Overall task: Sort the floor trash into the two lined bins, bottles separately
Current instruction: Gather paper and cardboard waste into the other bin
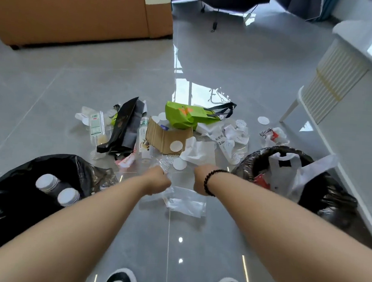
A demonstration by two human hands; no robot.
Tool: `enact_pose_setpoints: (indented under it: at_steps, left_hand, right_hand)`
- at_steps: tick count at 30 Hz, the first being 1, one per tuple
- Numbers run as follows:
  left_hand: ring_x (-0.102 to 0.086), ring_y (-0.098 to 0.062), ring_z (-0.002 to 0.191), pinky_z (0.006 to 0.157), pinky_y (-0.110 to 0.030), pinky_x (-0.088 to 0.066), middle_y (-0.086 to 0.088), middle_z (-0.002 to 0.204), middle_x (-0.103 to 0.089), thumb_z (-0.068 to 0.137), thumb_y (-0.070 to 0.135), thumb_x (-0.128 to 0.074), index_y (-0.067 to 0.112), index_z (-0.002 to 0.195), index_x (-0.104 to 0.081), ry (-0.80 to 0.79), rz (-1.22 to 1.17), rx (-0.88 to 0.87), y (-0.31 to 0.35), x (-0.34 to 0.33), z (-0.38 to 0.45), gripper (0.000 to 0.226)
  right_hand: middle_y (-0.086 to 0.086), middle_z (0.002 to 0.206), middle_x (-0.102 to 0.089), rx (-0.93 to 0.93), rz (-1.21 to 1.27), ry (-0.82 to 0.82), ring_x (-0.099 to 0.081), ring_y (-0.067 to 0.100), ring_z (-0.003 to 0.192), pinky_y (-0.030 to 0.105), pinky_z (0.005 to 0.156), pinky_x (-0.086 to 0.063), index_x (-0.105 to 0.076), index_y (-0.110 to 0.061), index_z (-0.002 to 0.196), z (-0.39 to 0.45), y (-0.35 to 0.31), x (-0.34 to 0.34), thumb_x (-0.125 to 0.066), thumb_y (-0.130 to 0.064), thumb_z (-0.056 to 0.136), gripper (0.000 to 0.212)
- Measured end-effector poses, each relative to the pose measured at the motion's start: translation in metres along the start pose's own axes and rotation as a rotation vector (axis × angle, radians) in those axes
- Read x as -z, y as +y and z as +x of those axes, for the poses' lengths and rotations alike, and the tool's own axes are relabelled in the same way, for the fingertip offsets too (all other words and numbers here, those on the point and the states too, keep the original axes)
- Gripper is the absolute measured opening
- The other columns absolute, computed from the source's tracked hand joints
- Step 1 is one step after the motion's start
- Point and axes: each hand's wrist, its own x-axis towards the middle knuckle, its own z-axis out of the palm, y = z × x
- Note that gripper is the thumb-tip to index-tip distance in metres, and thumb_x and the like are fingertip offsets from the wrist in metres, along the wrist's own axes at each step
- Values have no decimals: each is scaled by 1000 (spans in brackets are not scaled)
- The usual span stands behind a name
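The bottle bin (11, 194), black-lined with two capped bottles inside, sits at lower left, and the mixed-trash bin (331, 195) at middle right. Between them, at frame centre, the left hand (159, 179) seems curled on a crumpled clear plastic bottle (162, 164), while the right hand (200, 179) has its fingers hidden, so its grip can't be told. The bottle points up-frame from the left fist, which is nearer the lower-left bin.

Black-lined bins (11, 205), lime-green bag (182, 116), brown cardboard (158, 139), orange-tan sofa (79, 12), glossy grey floor tiles (52, 87)
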Motion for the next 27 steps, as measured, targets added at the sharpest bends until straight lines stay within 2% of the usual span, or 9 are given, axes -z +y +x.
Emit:
enact_pose_setpoints:
  at_steps: [4, 7, 10, 12, 15, 19, 22, 25, 27]
  left_hand:
    - [-52, -32, 119, 91, -30, -45, -14, 131, -52, 92, 17, -51, 6, 134, -43, -56, 74, 61, -50, -42, 45, 44]
    - [-44, -31, 129, 107, -33, -38, -13, 143, -43, 87, 17, -50, 17, 138, -43, -76, 156, 110, -85, -64, 70, 52]
    - [-26, -36, 140, 115, -38, -27, -20, 152, -23, 81, 18, -45, 31, 139, -41, -76, 301, 114, -113, -75, 88, 60]
    - [-7, -41, 144, 117, -47, -19, -24, 156, 4, 84, 16, -46, 33, 144, -30, -70, 461, 71, -122, -78, 92, 65]
    - [8, -42, 145, 117, -53, -14, -25, 155, 19, 85, 11, -48, 25, 148, -20, -57, 696, -38, -127, -80, 94, 70]
    - [12, -41, 145, 117, -54, -13, -25, 155, 21, 86, 10, -45, 17, 151, -16, -150, 785, -19, -126, -87, 99, 72]
    - [13, -40, 145, 116, -55, -14, -25, 156, 18, 87, 10, -44, 16, 149, -24, -165, 840, -86, -123, -90, 99, 65]
    - [9, -37, 147, 116, -54, -15, -21, 158, 11, 90, 13, -43, 5, 151, -14, -146, 916, -115, -121, -95, 99, 69]
    - [7, -34, 147, 117, -54, -12, -19, 159, 7, 91, 13, -41, -2, 151, -3, -153, 929, -87, -121, -100, 98, 73]
  right_hand:
    - [10, 95, -61, 80, -103, -171, -59, 28, 88, 33, 78, -51, -60, -5, 107, 45, -20, -60, -52, -7, 86, 22]
    - [15, 123, -52, 123, -175, -237, -52, 31, 113, 37, 90, -48, -58, -7, 118, 70, -24, -108, -58, -10, 83, 35]
    - [15, 133, -32, 181, -245, -247, -34, 34, 124, 44, 99, -39, -50, -11, 126, 84, -23, -141, -59, -15, 80, 47]
    - [15, 135, -28, 212, -228, -237, -32, 34, 122, 44, 97, -42, -52, -10, 120, 88, -21, -154, -60, -14, 76, 45]
    - [15, 147, -15, 231, -176, -189, -23, 37, 131, 44, 103, -39, -51, -12, 123, 95, -18, -157, -59, -16, 75, 48]
    - [13, 153, -5, 218, -149, -286, -8, 37, 140, 47, 112, -28, -48, -24, 133, 100, -8, -151, -53, -19, 80, 53]
    - [14, 152, -8, 216, -194, -306, -5, 39, 140, 49, 112, -26, -48, -18, 132, 93, -5, -151, -51, -22, 81, 51]
    - [13, 155, -2, 164, -127, -291, -5, 33, 143, 46, 115, -21, -17, -6, 147, 86, -1, -155, -54, -27, 83, 76]
    - [13, 154, -7, 127, -56, -243, -13, 31, 142, 42, 114, -25, -10, -3, 147, 84, 1, -156, -54, -23, 84, 80]
